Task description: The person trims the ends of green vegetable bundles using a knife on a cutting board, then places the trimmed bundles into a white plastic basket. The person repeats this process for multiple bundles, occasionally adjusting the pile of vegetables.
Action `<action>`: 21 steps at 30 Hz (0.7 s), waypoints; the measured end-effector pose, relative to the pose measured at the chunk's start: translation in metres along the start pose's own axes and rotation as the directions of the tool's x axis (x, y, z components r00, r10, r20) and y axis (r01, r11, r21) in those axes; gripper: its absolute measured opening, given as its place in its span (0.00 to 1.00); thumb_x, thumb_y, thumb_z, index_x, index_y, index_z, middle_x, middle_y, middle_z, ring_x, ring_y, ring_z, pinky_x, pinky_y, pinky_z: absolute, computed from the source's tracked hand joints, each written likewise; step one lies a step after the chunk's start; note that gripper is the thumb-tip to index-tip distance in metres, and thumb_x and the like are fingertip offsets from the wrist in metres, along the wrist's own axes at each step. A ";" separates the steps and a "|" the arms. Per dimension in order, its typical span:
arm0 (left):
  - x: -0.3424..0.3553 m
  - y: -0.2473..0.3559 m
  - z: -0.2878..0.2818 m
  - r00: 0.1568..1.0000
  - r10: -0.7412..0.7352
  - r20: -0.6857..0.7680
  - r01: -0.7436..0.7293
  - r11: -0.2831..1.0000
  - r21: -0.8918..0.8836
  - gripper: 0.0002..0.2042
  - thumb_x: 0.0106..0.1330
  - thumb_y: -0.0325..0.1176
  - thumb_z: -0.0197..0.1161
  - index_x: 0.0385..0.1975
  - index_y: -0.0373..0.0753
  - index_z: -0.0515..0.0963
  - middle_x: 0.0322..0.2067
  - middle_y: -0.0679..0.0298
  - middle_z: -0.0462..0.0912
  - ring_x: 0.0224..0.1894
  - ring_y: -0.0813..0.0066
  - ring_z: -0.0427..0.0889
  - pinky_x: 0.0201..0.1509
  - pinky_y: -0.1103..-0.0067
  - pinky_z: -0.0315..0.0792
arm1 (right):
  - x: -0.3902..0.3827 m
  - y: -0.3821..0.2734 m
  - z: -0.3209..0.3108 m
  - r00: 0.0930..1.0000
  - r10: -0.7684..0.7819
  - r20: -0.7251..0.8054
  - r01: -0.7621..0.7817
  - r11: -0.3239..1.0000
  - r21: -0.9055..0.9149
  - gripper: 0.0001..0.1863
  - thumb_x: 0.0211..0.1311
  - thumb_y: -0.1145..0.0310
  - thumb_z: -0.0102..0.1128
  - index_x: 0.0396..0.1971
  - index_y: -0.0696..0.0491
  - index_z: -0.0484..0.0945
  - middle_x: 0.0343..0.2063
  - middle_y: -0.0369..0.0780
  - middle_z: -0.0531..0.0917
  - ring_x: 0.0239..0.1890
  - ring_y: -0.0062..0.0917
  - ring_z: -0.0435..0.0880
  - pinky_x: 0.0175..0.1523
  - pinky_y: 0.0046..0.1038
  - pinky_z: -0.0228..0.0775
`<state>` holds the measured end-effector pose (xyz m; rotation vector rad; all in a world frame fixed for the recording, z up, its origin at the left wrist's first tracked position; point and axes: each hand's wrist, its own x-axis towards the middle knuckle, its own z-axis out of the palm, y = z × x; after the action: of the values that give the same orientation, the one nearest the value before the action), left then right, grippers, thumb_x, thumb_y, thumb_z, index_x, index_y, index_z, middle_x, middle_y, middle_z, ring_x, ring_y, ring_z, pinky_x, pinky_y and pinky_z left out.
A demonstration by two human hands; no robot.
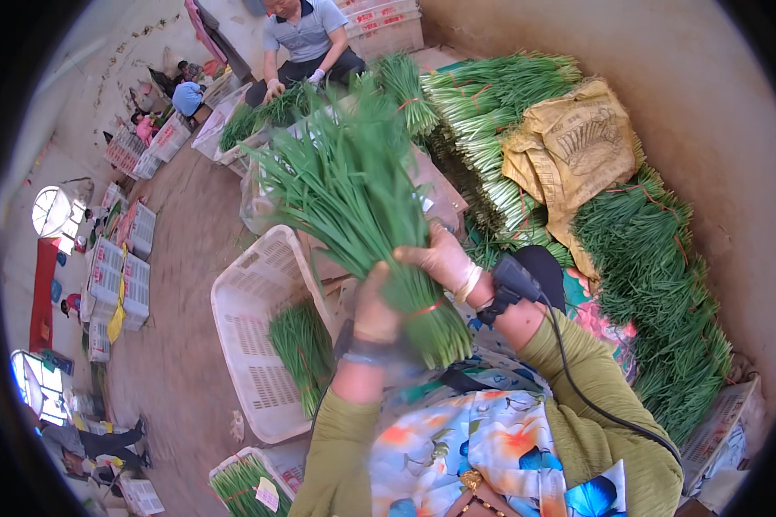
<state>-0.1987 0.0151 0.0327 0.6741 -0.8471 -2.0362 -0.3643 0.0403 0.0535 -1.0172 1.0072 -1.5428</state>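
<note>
In front of me I hold up a big bunch of chives [345, 185], tilted with its leafy tops toward the far left and its pale cut ends near my lap. A red band rings it close to the cut ends. My left hand [377, 306], a little blurred, is closed on its left side. Across from it my right hand [444, 260], thinly gloved, wraps the other side above the band. The moving leaf tips are smeared. Left of the bunch stands a white plastic crate [263, 379], with one banded bunch of chives [302, 349] lying inside.
Banded chives [655, 284] lie piled on my right, partly under a yellow woven sack [578, 138]. Another crate [267, 461] of chives stands at the lower left. Beyond, a co-worker [306, 43] handles greens. Stacked crates [116, 276] line the far left side.
</note>
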 end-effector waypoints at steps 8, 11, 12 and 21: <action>0.001 0.006 -0.002 0.999 0.007 0.048 0.005 0.969 -0.246 0.32 0.69 0.48 0.63 0.66 0.35 0.67 0.63 0.56 0.75 0.64 0.55 0.73 0.72 0.58 0.64 | 0.000 -0.003 -0.012 0.993 0.113 -0.021 -0.099 0.932 0.349 0.26 0.59 0.74 0.67 0.58 0.57 0.72 0.45 0.39 0.83 0.44 0.25 0.82 0.52 0.31 0.78; 0.003 0.011 -0.003 1.000 0.010 0.026 -0.001 0.951 -0.309 0.34 0.64 0.45 0.71 0.65 0.35 0.68 0.61 0.57 0.76 0.63 0.55 0.75 0.71 0.58 0.66 | -0.006 -0.003 -0.025 0.977 0.213 0.002 -0.211 0.963 0.166 0.24 0.65 0.68 0.66 0.57 0.62 0.73 0.47 0.40 0.83 0.47 0.26 0.82 0.55 0.29 0.76; 0.004 0.013 -0.003 0.999 0.002 0.033 0.008 0.946 -0.325 0.34 0.63 0.45 0.71 0.65 0.35 0.68 0.61 0.56 0.77 0.62 0.55 0.75 0.70 0.58 0.67 | -0.010 -0.003 -0.029 0.944 0.328 -0.043 -0.322 0.940 0.110 0.34 0.66 0.59 0.68 0.64 0.64 0.67 0.51 0.43 0.81 0.51 0.27 0.81 0.58 0.29 0.74; 0.027 -0.008 -0.020 0.949 0.313 -0.045 -0.286 0.911 0.296 0.24 0.68 0.35 0.68 0.61 0.40 0.72 0.58 0.61 0.78 0.59 0.61 0.78 0.66 0.65 0.71 | -0.030 0.032 -0.036 0.939 0.310 0.149 -0.294 0.948 -0.118 0.45 0.59 0.66 0.71 0.70 0.64 0.56 0.56 0.50 0.79 0.55 0.39 0.83 0.59 0.36 0.76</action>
<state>-0.2032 -0.0105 0.0096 0.7386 -1.1304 -1.6109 -0.3847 0.0688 0.0091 -0.9858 1.0716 -1.1490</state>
